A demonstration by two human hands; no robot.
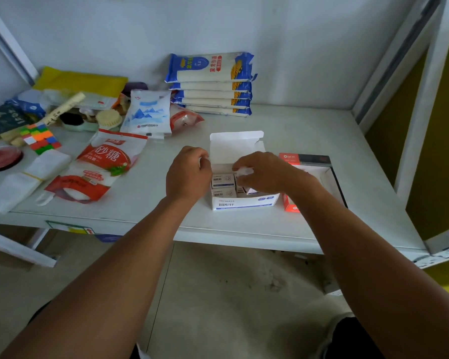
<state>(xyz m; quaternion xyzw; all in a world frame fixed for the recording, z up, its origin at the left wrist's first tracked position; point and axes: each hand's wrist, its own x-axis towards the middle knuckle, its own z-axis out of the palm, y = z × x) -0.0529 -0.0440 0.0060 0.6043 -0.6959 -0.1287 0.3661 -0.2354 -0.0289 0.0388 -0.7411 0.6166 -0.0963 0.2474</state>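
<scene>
Two bare forearms reach in from the bottom edge towards a white shelf board [309,125] that spans the view.

At the back of it, against the wall, lies a stack of blue-and-white noodle packs [213,81]. To the left, a red-and-white sugar bag [101,167] lies flat. Behind that stands a white pouch printed with blue mountains [148,115].

On the right sits an open red-and-black box [322,161], partly hidden by the right forearm. Just beside it on its left, near the front edge of the board, stands the paper-clip carton [244,203], its lid flap [236,143] raised towards the wall. Small paper-clip boxes [223,181] are packed inside it in rows.

The left hand [188,174] is at the carton's left wall, with its fingers curled round the edge there in a grip. The right hand [262,172] is over the open top, its fingertips [237,168] pinching a small white box [245,172] just above the packed ones. That box is blurred, so its print cannot be read.

Far left, a multicoloured puzzle cube [40,137] lies among smaller clutter.
</scene>
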